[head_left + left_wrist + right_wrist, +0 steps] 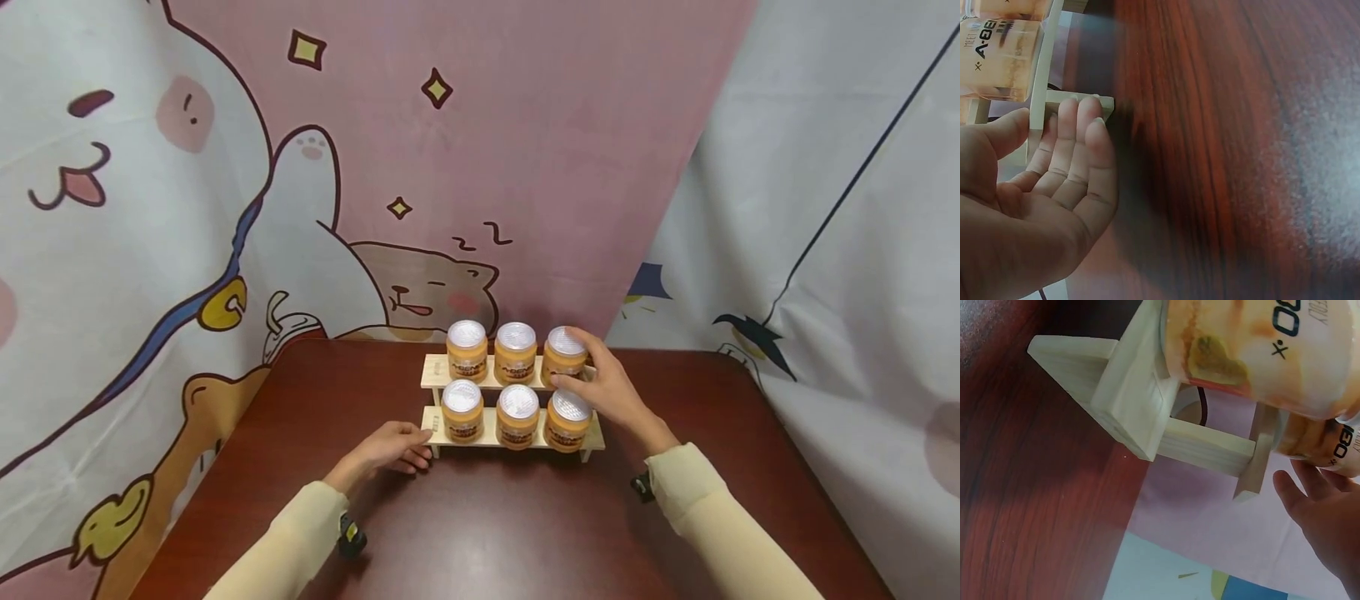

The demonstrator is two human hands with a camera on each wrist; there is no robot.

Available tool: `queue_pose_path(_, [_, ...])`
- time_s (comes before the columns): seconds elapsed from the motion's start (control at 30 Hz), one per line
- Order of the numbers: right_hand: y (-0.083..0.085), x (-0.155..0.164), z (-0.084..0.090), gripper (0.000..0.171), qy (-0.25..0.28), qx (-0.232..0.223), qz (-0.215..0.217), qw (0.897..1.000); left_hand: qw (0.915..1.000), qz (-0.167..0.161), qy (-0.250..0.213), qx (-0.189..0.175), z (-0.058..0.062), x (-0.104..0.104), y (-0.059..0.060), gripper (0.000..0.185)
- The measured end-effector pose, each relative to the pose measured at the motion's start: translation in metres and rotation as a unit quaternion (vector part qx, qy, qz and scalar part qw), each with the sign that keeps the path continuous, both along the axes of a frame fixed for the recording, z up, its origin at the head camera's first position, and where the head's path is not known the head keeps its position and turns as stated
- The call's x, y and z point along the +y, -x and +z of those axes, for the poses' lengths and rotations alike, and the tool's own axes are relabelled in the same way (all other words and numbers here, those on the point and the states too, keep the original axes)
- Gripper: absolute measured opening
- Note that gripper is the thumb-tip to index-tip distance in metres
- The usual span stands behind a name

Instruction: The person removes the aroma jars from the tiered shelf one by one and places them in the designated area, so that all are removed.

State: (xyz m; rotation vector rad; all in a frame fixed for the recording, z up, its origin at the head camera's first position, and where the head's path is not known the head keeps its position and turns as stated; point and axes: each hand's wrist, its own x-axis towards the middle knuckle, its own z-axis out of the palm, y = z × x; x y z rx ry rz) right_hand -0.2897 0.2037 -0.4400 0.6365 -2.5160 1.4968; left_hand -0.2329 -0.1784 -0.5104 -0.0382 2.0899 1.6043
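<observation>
A two-step wooden rack [431, 371] stands on a dark red-brown table [525, 533] with three orange jars with silver lids on each step. My right hand [581, 367] grips the upper right jar [564, 348], thumb in front and fingers round its far side. In the right wrist view the right hand's fingers [1316, 506] lie against that jar [1329, 440], beyond the lower right jar [1260, 350] and the rack's end [1135, 406]. My left hand [416, 450] rests on the table, relaxed fingers [1066, 144] touching the rack's left foot [1041, 81].
A cartoon-printed cloth backdrop [375, 167] hangs right behind the table and down both sides. The other jars [467, 346] stand close together on the rack. Bare tabletop lies in front of the rack between my two sleeves.
</observation>
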Motion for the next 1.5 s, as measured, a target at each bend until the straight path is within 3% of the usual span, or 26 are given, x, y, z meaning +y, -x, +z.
queue_pose_path(0.27, [0.001, -0.002, 0.001, 0.079, -0.021, 0.010, -0.031, 0.999, 1.0000, -0.001, 0.009, 0.003, 0.002, 0.000, -0.001, 0.036])
queue_pose_path(1.03, [-0.002, -0.007, -0.001, 0.076, -0.011, -0.006, -0.030, 0.999, 0.9991, 0.000, 0.042, 0.000, -0.002, 0.001, -0.006, 0.035])
queue_pose_path(1.17, [-0.006, -0.011, 0.008, 0.077, -0.009, -0.009, -0.033, 0.999, 0.9991, -0.004, 0.042, 0.002, -0.001, 0.000, -0.007, 0.036])
queue_pose_path(1.37, [-0.019, -0.017, 0.035, 0.073, -0.009, 0.003, -0.041, 0.999, 0.9992, -0.004, 0.041, -0.002, 0.000, -0.002, -0.005, 0.033])
queue_pose_path(1.5, [-0.015, -0.012, 0.037, 0.075, -0.016, 0.020, -0.052, 0.998, 0.9991, -0.010, 0.041, 0.005, 0.003, -0.003, 0.000, 0.035])
